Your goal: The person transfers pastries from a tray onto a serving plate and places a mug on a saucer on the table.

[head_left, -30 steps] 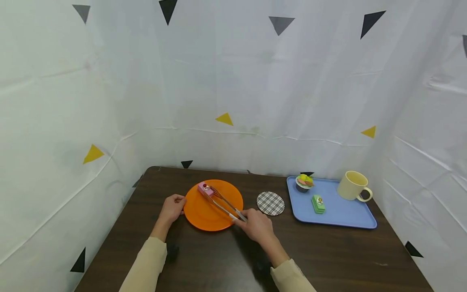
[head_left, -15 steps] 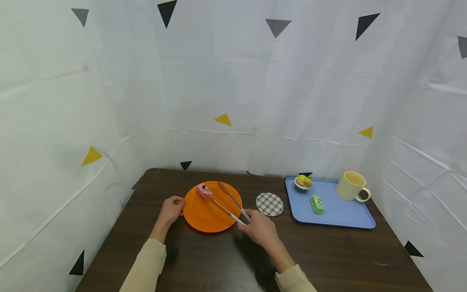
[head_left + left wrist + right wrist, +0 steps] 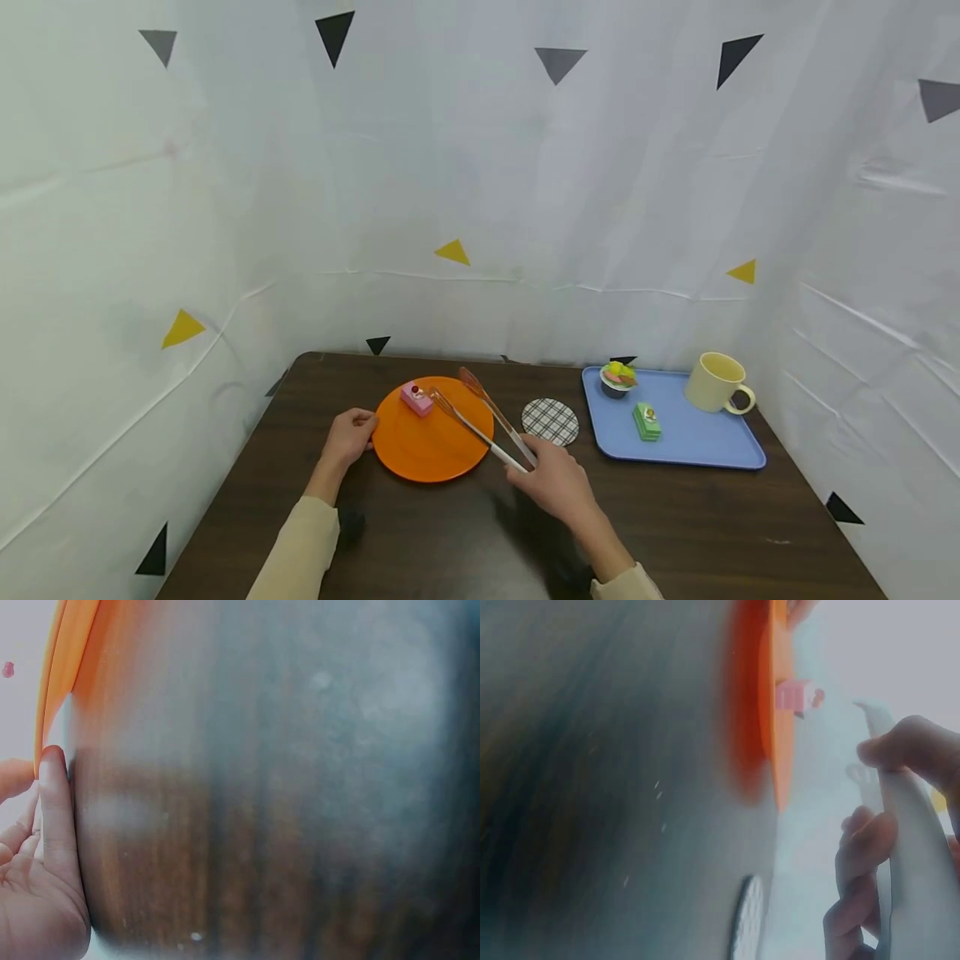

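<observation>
An orange plate [image 3: 433, 446] lies on the dark wooden table, with a small pink cake piece [image 3: 417, 399] near its upper left rim. My left hand [image 3: 351, 436] pinches the plate's left rim; the left wrist view has a finger and thumb [image 3: 54, 825] on either side of it. My right hand [image 3: 557, 482] grips a pair of metal tongs [image 3: 480, 427] by the handles. Spread apart, the tongs' tips are above the plate, to the right of the cake and away from it. In the right wrist view the tongs [image 3: 919, 855] look pale and washed out.
Right of the plate lies a round checked coaster [image 3: 551, 422]. A blue tray [image 3: 697, 442] farther right bears a yellow mug [image 3: 711, 383], a green cake piece [image 3: 647, 422] and a small cup with a colourful topping [image 3: 618, 379]. White curtains [image 3: 480, 167] surround the table.
The tongs have come off the pink cake and moved right and up, their tips spreading apart. The cake stays on the plate. My left hand keeps its place on the rim.
</observation>
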`<action>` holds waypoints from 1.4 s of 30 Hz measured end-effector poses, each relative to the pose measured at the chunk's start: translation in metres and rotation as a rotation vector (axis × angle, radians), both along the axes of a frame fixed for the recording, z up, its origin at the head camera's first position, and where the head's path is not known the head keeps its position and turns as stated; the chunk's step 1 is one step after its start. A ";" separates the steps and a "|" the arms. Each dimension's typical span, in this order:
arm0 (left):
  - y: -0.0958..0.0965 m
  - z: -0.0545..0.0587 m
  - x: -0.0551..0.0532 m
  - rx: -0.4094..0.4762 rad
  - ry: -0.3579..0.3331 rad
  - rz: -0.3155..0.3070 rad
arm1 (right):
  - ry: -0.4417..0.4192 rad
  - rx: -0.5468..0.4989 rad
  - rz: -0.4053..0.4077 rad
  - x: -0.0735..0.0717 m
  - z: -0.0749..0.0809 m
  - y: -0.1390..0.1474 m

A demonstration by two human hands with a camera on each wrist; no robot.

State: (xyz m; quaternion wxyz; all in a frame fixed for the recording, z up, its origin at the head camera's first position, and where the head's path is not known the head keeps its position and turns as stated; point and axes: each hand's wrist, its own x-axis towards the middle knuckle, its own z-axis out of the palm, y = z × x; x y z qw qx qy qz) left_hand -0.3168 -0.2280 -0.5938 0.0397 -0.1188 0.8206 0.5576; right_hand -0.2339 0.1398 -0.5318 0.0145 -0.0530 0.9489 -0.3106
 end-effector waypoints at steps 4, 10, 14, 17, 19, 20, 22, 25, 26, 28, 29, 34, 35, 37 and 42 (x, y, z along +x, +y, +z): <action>-0.002 -0.005 -0.004 0.000 -0.004 0.003 | 0.004 0.000 -0.053 0.006 0.000 0.014; -0.001 -0.004 -0.002 0.008 0.001 -0.006 | 0.011 -0.009 -0.146 0.015 -0.001 0.042; -0.001 0.000 0.000 0.001 -0.001 -0.010 | 0.001 -0.018 -0.192 0.022 -0.001 0.062; -0.002 0.001 -0.001 0.001 0.004 -0.010 | -0.011 -0.018 -0.214 0.026 -0.001 0.076; -0.003 0.002 -0.001 0.007 0.007 -0.009 | -0.017 -0.010 -0.231 0.028 -0.001 0.085; -0.003 0.001 -0.002 0.010 0.008 -0.013 | -0.021 -0.008 -0.241 0.030 0.000 0.090; -0.003 0.000 -0.003 0.015 0.004 -0.016 | -0.033 -0.006 -0.265 0.033 0.000 0.099; -0.003 -0.003 -0.004 0.022 -0.002 -0.022 | -0.068 -0.009 -0.296 0.037 0.001 0.113; -0.002 -0.003 -0.004 0.022 -0.002 -0.022 | -0.082 -0.009 -0.305 0.039 0.001 0.117; -0.002 -0.004 -0.005 0.023 0.002 -0.022 | -0.110 -0.012 -0.318 0.041 0.001 0.125; -0.002 -0.004 -0.004 0.025 0.004 -0.022 | -0.120 -0.011 -0.323 0.042 0.000 0.129; -0.003 -0.003 -0.003 0.030 0.008 -0.025 | -0.149 0.010 -0.357 0.050 0.000 0.149; -0.002 -0.003 -0.003 0.029 0.007 -0.026 | -0.152 0.019 -0.361 0.051 0.001 0.154; -0.002 -0.002 -0.002 0.027 0.003 -0.025 | -0.160 0.031 -0.372 0.055 0.003 0.162; -0.002 -0.002 -0.002 0.030 0.002 -0.023 | -0.169 0.046 -0.405 0.063 0.009 0.182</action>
